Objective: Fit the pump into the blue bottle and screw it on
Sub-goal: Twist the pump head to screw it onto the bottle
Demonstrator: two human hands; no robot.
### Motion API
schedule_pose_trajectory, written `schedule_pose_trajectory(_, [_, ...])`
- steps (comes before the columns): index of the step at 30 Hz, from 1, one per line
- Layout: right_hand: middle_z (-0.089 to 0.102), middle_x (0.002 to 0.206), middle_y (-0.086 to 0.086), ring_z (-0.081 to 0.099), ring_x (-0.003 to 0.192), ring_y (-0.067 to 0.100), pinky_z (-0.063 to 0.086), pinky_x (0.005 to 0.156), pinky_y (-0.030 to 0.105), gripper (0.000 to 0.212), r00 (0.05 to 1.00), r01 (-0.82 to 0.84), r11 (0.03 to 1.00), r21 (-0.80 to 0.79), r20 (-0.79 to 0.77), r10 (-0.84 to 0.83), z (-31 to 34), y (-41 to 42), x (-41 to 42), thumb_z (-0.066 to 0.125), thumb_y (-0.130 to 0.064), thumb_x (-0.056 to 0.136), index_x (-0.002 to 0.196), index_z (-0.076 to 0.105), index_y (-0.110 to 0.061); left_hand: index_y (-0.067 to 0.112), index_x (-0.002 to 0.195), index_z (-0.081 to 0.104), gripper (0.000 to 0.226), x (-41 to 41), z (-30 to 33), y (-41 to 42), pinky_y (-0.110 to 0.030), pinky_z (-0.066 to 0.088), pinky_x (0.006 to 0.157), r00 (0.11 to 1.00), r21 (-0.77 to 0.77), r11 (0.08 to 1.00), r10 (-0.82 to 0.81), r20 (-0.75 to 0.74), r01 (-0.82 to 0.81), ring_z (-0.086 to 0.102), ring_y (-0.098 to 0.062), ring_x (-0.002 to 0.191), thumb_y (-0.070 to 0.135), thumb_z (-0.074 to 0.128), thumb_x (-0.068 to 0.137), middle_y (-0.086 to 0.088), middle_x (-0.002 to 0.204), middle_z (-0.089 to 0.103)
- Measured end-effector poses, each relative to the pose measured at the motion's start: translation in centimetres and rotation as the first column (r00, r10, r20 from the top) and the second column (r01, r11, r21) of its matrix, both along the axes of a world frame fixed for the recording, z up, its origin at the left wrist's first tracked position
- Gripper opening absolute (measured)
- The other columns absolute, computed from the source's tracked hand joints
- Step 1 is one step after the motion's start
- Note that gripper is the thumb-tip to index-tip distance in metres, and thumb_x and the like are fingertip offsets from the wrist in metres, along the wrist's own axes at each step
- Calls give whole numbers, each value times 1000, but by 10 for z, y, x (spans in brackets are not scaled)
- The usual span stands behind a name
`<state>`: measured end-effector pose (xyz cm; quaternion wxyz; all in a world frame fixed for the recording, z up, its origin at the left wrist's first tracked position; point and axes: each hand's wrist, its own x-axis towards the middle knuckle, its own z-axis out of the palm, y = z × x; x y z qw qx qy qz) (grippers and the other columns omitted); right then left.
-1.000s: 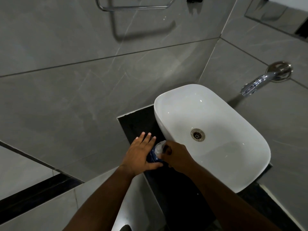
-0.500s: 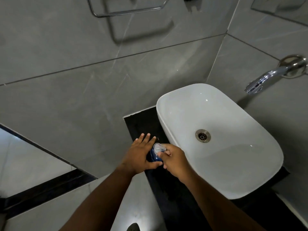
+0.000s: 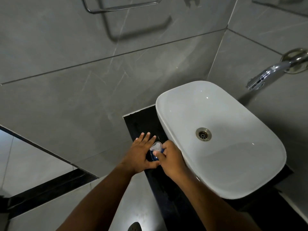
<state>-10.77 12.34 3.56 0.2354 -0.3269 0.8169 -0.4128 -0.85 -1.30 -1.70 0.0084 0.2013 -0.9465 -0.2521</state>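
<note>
Both hands meet at the near-left corner of the basin, over a dark counter. Left hand (image 3: 141, 155): palm laid against the left side of the blue bottle (image 3: 154, 157), four fingers stretched forward and slightly fanned, thumb reaching rightward under the bottle toward the right hand; whether the hand truly clasps the bottle or only steadies it cannot be told. Right hand (image 3: 171, 160): fingers curled in and closed around the neck of the bottle at the base of the pump (image 3: 155, 145), thumb tip resting on the blue surface just below the pump head.

Bottle: only a small patch of blue shows between the two hands; it stands on the black counter (image 3: 141, 120), and how far the collar is threaded cannot be seen. Pump: pale, translucent head, sitting on top of the bottle, its spout pointing away from the right hand, forward and to the right.

Immediately right of the right hand, the white oval basin (image 3: 233, 184) rests on the same counter, its drain (image 3: 203, 134) beyond the right knuckles. Farther right and ahead, a chrome tap (image 3: 266, 75) projects from the grey tiled wall (image 3: 83, 64). Well ahead of the left fingertips, a chrome towel rail (image 3: 120, 8) is fixed high on that wall.
</note>
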Motion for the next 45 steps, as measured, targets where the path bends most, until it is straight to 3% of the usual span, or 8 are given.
schedule_pose_trajectory(6, [55, 108, 2, 57, 94, 10, 53, 87, 25, 42, 993, -116, 993, 9, 12, 116, 7, 1, -4, 58, -15, 90, 130, 51, -25, 26, 153, 14, 102, 1, 1, 2, -41, -1, 118, 1000, 44, 999, 1, -29, 0, -8, -21, 148, 73, 52, 71, -6, 163, 7])
schedule_pose_trajectory(12, [57, 70, -7, 50, 57, 2, 39, 56, 13, 18, 991, -49, 998, 39, -124, 54, 12, -6, -9, 72, -25, 80, 85, 63, -10, 28, 153, 16, 100, -2, -2, -4, -40, -3, 116, 998, 22, 999, -37, -47, 38, -13, -18, 146, 74, 59, 75, -5, 163, 5])
schedule_pose_trajectory(18, [70, 111, 13, 65, 83, 26, 52, 82, 30, 45, 963, -260, 951, 169, -23, 268, 27, -8, -18, 66, -20, 86, 129, 55, -12, 30, 153, 13, 102, 0, -5, -6, -38, -4, 116, 998, 30, 999, -40, -53, 42, -14, -15, 145, 78, 56, 73, -4, 163, 5])
schedule_pose_trajectory(22, [70, 89, 17, 61, 69, 24, 52, 70, 33, 13, 980, -172, 971, 169, -70, 185, 26, -11, -13, 66, -19, 86, 92, 64, -8, 31, 153, 15, 101, -1, -6, -4, -38, -3, 116, 998, 21, 999, -27, -61, 29, -14, -14, 145, 78, 55, 73, -3, 163, 6])
schedule_pose_trajectory(24, [65, 78, 14, 60, 69, 27, 54, 70, 38, 20, 987, -118, 978, 173, -90, 135, 25, -12, -11, 69, -22, 83, 76, 55, -11, 30, 152, 16, 100, -1, -6, -2, -38, -3, 116, 998, 35, 999, -22, -62, 24, -14, -14, 144, 77, 56, 73, -3, 163, 5])
schedule_pose_trajectory(30, [71, 103, 9, 68, 87, 21, 58, 84, 35, 33, 969, -213, 964, 158, -90, 229, 25, -9, -13, 67, -22, 85, 116, 63, -10, 28, 153, 17, 101, -2, -3, 0, -39, -2, 117, 997, 51, 998, -16, -75, 20, -11, -15, 146, 72, 60, 73, -4, 163, 6])
schedule_pose_trajectory(37, [62, 80, 1, 56, 69, 9, 40, 60, 12, 18, 966, -152, 973, 173, -183, 184, 13, -12, -9, 63, -28, 86, 90, 62, -11, 25, 152, 22, 98, -1, -5, -2, -36, -3, 117, 996, 66, 997, -24, -83, 30, -13, -12, 145, 71, 58, 72, -4, 163, 6])
schedule_pose_trajectory(45, [68, 95, 6, 59, 80, 11, 53, 78, 27, 24, 961, -136, 974, 182, -217, 174, 15, -10, -4, 61, -30, 88, 102, 62, -11, 21, 151, 24, 98, -3, -1, -4, -34, -3, 117, 994, 72, 996, -54, -92, 61, -11, -12, 145, 66, 62, 73, -3, 163, 9])
